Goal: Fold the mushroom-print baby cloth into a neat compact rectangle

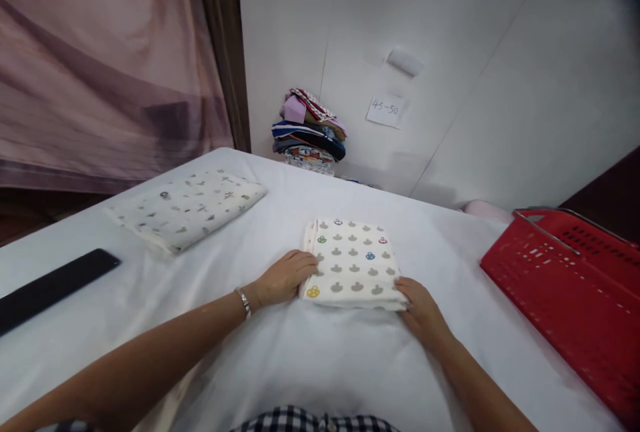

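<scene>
A white folded cloth (353,262) with a printed pattern of grey, yellow, blue, green and red mushroom shapes lies as a thick, nearly square bundle on the white-covered table. My left hand (287,277) grips its left edge, fingers bent over the side and the thumb hidden. At the lower right corner, my right hand (423,309) has its fingers closed around the edge. Further left, a second folded cloth (195,209), white with small grey and dark prints, lies flat and apart from both hands.
A red plastic basket (565,292) stands on the right. On the left is a long black flat object (60,285). Beyond the table's far edge, a stack of folded fabrics (310,129) rises by the wall, near a paper sign (387,109). A pinkish curtain (110,65) hangs at left.
</scene>
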Demonstrator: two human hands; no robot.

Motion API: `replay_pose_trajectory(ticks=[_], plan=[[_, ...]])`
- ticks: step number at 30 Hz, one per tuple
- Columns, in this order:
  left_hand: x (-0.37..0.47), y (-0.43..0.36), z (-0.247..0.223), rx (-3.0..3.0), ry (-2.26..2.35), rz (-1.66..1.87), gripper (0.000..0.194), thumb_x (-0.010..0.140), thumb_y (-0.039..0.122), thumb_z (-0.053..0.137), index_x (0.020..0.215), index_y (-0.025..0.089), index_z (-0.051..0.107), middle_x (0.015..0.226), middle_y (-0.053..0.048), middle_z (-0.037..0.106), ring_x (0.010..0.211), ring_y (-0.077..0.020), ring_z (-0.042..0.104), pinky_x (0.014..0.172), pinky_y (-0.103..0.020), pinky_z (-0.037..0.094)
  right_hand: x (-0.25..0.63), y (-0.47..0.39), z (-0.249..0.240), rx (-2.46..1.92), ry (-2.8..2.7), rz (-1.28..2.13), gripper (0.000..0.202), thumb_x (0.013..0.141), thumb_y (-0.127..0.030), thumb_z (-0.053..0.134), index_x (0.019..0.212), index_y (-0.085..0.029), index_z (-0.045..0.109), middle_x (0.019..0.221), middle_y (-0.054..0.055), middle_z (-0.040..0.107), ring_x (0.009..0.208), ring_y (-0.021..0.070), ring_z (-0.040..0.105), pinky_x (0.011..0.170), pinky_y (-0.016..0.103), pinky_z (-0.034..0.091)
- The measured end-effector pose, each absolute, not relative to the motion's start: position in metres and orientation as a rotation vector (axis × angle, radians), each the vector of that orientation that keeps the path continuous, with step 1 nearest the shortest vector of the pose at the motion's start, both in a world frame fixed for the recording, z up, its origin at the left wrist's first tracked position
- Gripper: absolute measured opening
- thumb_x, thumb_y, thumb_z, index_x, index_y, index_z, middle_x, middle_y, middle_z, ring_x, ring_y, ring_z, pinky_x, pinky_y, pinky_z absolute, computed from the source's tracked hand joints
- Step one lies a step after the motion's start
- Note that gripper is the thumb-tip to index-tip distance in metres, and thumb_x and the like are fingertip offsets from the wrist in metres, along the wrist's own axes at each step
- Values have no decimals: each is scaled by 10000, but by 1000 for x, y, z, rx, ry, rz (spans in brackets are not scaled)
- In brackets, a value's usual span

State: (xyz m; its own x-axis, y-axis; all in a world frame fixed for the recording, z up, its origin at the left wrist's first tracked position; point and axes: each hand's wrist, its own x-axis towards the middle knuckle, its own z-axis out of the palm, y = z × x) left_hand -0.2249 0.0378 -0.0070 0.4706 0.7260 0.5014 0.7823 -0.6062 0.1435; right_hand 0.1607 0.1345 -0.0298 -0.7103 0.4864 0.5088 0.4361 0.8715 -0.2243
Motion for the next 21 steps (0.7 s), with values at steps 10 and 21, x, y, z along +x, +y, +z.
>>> replay_pose_trajectory(ticks=[10, 21], plan=[[-224, 21, 14, -2638, -1565, -1012, 316, 773, 113, 449, 1029, 206, 609, 1083, -74, 627, 1040, -199, 548, 920, -396, 431, 154, 127, 8, -784, -2372, 496, 297, 865, -189, 433, 1034, -280, 659, 1113, 34, 655, 1174, 216, 516, 982, 464, 445], [-195, 74, 38, -1820, -2911, -1090, 275, 741, 476, 575, 754, 201, 582, 864, -32, 646, 779, -180, 588, 639, -268, 398, 26, 136, 42, -767, -2381, 792, 277, 833, -245, 454, 994, -263, 679, 1086, 30, 660, 1048, 201, 583, 919, 407, 471]])
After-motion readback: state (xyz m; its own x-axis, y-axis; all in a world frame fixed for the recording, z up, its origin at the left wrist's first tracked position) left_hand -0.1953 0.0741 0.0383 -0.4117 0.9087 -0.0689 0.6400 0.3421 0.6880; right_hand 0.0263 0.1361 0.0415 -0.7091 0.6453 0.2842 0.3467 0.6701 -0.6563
